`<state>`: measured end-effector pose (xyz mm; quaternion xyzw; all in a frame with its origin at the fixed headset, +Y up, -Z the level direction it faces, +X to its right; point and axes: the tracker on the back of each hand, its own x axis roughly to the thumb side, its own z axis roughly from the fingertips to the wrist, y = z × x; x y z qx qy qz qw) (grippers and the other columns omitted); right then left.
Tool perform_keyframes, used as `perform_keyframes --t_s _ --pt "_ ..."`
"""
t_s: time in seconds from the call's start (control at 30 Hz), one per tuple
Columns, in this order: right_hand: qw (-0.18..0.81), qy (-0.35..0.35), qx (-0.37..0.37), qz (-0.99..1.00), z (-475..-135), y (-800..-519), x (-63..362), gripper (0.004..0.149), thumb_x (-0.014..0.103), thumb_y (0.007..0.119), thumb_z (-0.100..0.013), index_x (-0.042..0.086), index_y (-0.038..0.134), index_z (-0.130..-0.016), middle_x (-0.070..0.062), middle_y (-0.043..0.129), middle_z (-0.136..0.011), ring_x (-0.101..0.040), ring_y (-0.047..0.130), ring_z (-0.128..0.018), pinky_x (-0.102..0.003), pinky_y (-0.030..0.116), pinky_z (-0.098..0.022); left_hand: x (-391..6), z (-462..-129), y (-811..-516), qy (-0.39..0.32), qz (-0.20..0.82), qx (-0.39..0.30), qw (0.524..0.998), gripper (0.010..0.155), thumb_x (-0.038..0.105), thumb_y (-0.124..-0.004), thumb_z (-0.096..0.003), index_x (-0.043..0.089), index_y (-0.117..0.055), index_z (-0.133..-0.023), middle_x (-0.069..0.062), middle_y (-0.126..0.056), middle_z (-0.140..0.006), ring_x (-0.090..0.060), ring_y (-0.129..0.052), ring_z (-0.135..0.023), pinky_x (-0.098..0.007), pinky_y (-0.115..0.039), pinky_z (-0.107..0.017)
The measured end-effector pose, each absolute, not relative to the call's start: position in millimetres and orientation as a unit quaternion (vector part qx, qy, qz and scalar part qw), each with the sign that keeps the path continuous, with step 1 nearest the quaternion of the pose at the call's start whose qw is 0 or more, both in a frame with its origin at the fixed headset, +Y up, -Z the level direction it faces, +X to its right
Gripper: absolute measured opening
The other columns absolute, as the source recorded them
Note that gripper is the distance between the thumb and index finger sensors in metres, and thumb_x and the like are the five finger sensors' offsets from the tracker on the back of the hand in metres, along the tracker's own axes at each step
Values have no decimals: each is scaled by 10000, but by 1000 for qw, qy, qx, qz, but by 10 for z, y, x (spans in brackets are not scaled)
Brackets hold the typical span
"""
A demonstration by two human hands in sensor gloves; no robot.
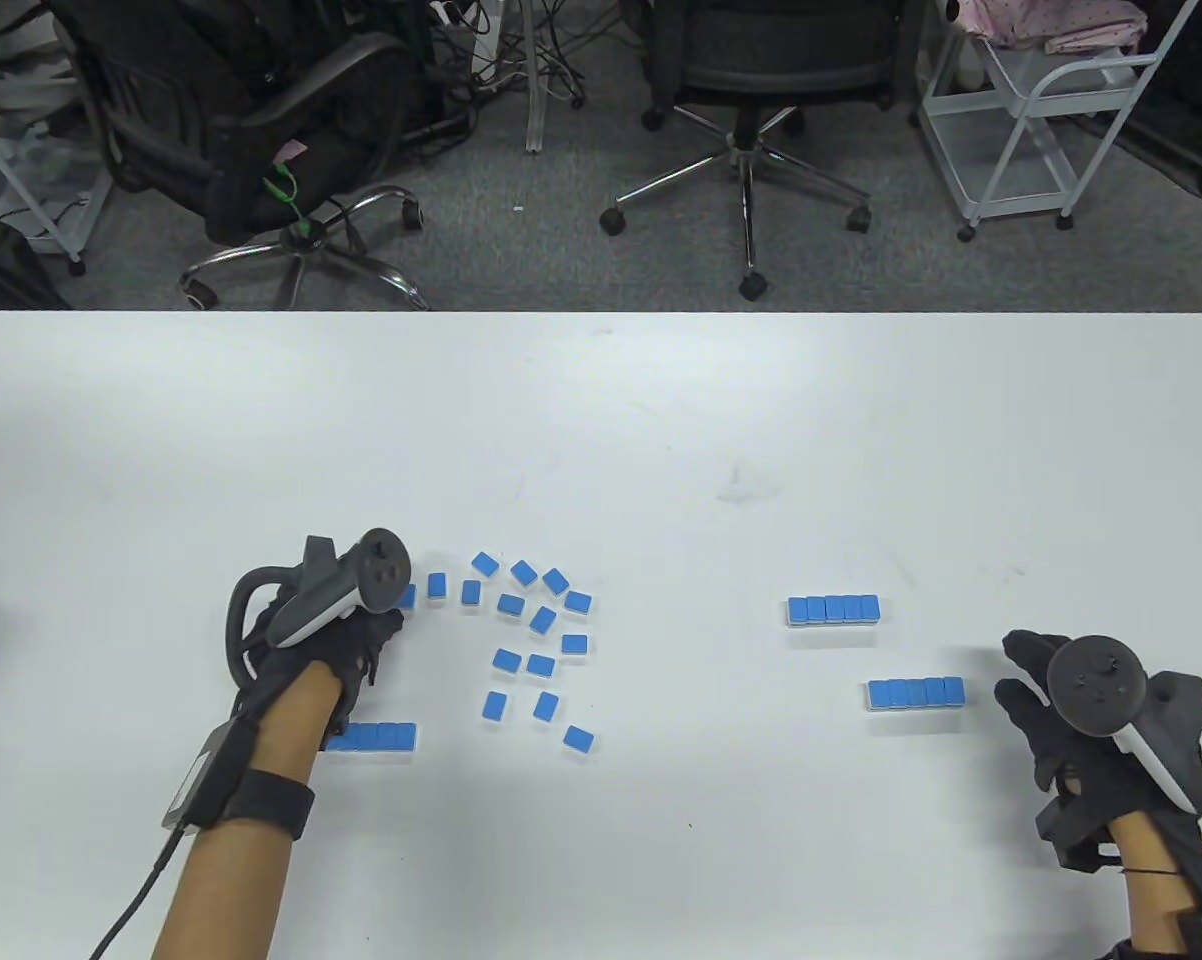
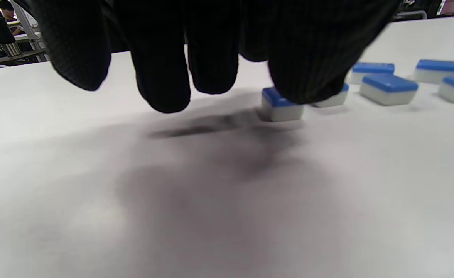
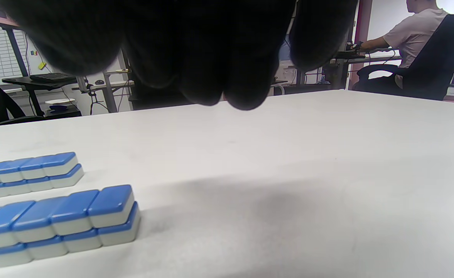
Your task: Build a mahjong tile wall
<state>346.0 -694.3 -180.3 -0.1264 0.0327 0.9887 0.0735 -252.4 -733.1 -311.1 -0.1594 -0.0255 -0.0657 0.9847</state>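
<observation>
— Blue-backed tiles (image 1: 536, 640): how much of the wall is built?
— Two double-layer rows (image 1: 833, 609) are finished right of centre on the bench (image 1: 601, 420); a third row (image 1: 376, 737) is seen by the left forearm. Many tiles are left scattered near the middle.
— And the hands?
— Nothing is held. The left hand (image 1: 336, 640) is spread above the nearest loose tile (image 2: 279, 106); the right hand (image 1: 1071, 715) is kept loosely curled beside the nearer row (image 1: 916, 693).

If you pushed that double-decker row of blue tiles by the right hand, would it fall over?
Probably not. The nearer stacked row sits low and flat, two layers high, so it likely slides on the smooth white table. A push at one end might bend the line, since it is separate tiles. The top layer may slip off.
</observation>
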Motion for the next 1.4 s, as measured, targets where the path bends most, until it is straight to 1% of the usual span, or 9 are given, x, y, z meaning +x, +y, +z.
perform_keyframes --t_s 0.1,0.2,0.4,0.53,0.63,0.8,0.87,1.07,1.4 --pt "75 33 -126 989 -1804 -6938 3465 569 502 760 -349 322 721 -887 4 814 -983 -278 839 -899 -576 596 -751 -2393 -3184 -7421 -34 -94 -159 982 603 457 -870 -458 366 -697 -1028 44 -821 -996 -282 -914 -866 -587 -758 -681" --pt "75 32 -125 989 -1807 -6937 3470 570 502 760 -349 321 720 -888 6 813 -984 -277 838 -900 -576 596 -751 -2373 -3210 -7440 -35 -100 -140 984 569 450 -884 -445 324 -754 -985 33 -852 -946 -272 -937 -818 -563 -788 -673" --pt "72 35 -121 989 -1811 -6941 3463 570 502 760 -349 322 721 -888 4 815 -983 -278 839 -899 -576 597 -751 -2672 -3159 -7424 -21 -29 -180 983 585 440 -889 -446 250 -764 -985 -27 -889 -879 -257 -968 -726 -531 -849 -640" --pt "72 34 -119 990 -1812 -6942 3458 569 503 759 -349 322 721 -887 4 815 -982 -279 840 -898 -575 598 -749 -2978 -2998 -7412 -7 17 -204 979 585 430 -885 -454 231 -766 -990 -44 -894 -867 -248 -945 -729 -565 -816 -663" --pt "71 34 -118 990 -1813 -6943 3454 569 503 759 -350 321 722 -887 3 817 -981 -277 841 -897 -575 598 -750 -3211 -2813 -7413 -8 28 -195 980 586 431 -888 -446 230 -770 -984 -42 -888 -864 -229 -935 -723 -578 -799 -674" --pt "72 36 -117 990 -1815 -6951 3447 569 504 758 -350 321 721 -888 5 816 -981 -278 841 -897 -577 598 -748 -3599 -2509 -7408 10 109 -206 973 606 434 -903 -439 218 -766 -988 -39 -884 -870 -228 -952 -695 -634 -716 -696" --pt "75 37 -118 989 -1813 -6953 3450 568 502 757 -351 320 722 -887 5 815 -982 -279 840 -898 -577 597 -750 -3682 -2353 -7410 -1 130 -199 971 609 431 -906 -438 217 -764 -990 -39 -887 -869 -233 -953 -698 -665 -681 -697" --pt "82 39 -117 989 -1822 -6960 3448 564 501 756 -352 321 723 -886 2 815 -982 -280 838 -899 -578 596 -750 -3677 -1993 -7431 -49 158 -153 974 610 433 -917 -432 236 -762 -988 -30 -888 -873 -241 -948 -716 -763 -612 -669" --pt "89 43 -116 988 -1802 -6962 3442 565 500 757 -352 320 722 -887 3 815 -983 -281 838 -899 -577 596 -750 -3591 -1927 -7421 -73 169 -153 971 599 413 -936 -435 253 -767 -986 -25 -878 -894 -266 -934 -755 -801 -594 -660"
